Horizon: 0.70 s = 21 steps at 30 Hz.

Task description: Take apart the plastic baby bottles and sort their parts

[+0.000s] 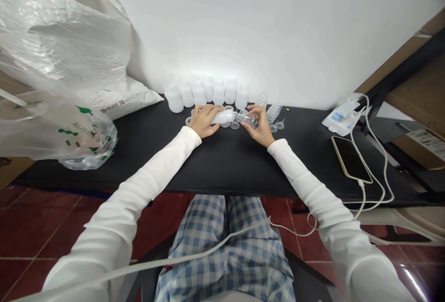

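Observation:
My left hand (205,121) is wrapped round a translucent white plastic bottle (224,116), which lies on its side with its neck to the right. In my right hand (260,125) is a clear dome-shaped cap (246,117), held between thumb and fingers at the bottle's neck. Whether cap and neck touch is too small to tell. Beneath and around the hands lie several clear round plastic pieces (235,125). Behind them a row of similar white bottles (218,92) stands upright along the wall. Clear stacked caps (274,112) lie just right of my right hand.
A black table (222,163) runs along the white wall. Large plastic bags (86,107) bulge over its left side. At the right are a phone (351,158) with a white cable and a white power strip (342,116). Cardboard boxes (422,147) sit on a rack beyond.

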{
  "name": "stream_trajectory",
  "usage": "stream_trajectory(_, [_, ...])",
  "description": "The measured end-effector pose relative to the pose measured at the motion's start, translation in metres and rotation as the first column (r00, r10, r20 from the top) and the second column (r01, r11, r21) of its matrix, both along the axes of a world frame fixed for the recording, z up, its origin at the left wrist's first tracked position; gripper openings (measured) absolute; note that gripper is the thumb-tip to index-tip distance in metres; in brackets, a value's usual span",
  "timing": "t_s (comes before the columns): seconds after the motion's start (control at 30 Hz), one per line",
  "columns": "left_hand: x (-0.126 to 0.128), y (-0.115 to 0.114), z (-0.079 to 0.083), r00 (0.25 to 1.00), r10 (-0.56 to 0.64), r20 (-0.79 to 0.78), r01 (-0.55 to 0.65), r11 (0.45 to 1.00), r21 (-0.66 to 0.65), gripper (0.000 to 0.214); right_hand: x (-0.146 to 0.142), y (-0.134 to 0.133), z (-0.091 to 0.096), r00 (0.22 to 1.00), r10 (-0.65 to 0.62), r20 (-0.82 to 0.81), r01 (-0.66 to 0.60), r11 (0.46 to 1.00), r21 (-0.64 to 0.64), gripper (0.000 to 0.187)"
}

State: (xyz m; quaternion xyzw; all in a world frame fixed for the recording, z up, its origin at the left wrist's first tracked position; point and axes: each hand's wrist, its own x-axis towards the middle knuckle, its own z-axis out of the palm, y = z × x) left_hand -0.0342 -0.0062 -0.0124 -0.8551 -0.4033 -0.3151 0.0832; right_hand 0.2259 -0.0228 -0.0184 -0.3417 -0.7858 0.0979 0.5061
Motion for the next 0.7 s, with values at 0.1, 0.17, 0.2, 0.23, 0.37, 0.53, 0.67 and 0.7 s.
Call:
stream_trajectory(0.1, [0.0007, -0.0013, 0.0019, 0.997, -0.059, -0.055, 0.057, 0.998, -0.025, 0.051, 0.0012, -0.0009, 0.0005, 0.996, 0.063, 0.067, -0.061, 0.998, -0.026, 0.044])
stream_trajectory(0.17, [0.0, -0.0009, 0.0027, 0.992, -0.101, -0.08, 0.099, 0.994, -0.04, 0.05, 0.0021, -0.002, 0.0018, 0.988, 0.1, 0.12, -0.097, 0.995, -0.029, 0.04])
stream_trajectory(0.2, [-0.0007, -0.0004, 0.0029, 0.989, -0.118, -0.086, 0.115, 0.992, -0.043, 0.05, 0.0025, -0.0025, 0.0024, 0.982, 0.116, 0.151, -0.113, 0.993, -0.028, 0.037])
stream_trajectory(0.23, [-0.0015, 0.0002, 0.0029, 0.988, -0.131, -0.088, 0.127, 0.991, -0.045, 0.049, 0.0028, -0.0028, 0.0029, 0.974, 0.129, 0.185, -0.126, 0.992, -0.028, 0.034])
stream_trajectory(0.37, [-0.0036, 0.0021, 0.0025, 0.983, -0.161, -0.09, 0.156, 0.986, -0.058, 0.05, 0.003, -0.003, 0.0021, 0.951, 0.128, 0.28, -0.131, 0.991, -0.008, 0.025])
stream_trajectory(0.53, [-0.0028, -0.0004, 0.0037, 0.982, -0.164, -0.096, 0.16, 0.986, -0.051, 0.051, 0.003, -0.0055, 0.002, 0.935, 0.055, 0.35, -0.081, 0.995, 0.06, 0.016])
stream_trajectory(0.67, [-0.0003, -0.0046, 0.0067, 0.98, -0.163, -0.111, 0.16, 0.987, -0.032, 0.051, 0.0055, -0.0062, 0.0016, 0.905, 0.032, 0.424, -0.106, 0.983, 0.15, 0.026])
stream_trajectory(0.7, [0.0004, -0.0054, 0.0076, 0.981, -0.158, -0.115, 0.156, 0.987, -0.027, 0.051, 0.0064, -0.0054, 0.0005, 0.9, 0.031, 0.434, -0.118, 0.977, 0.175, 0.028])
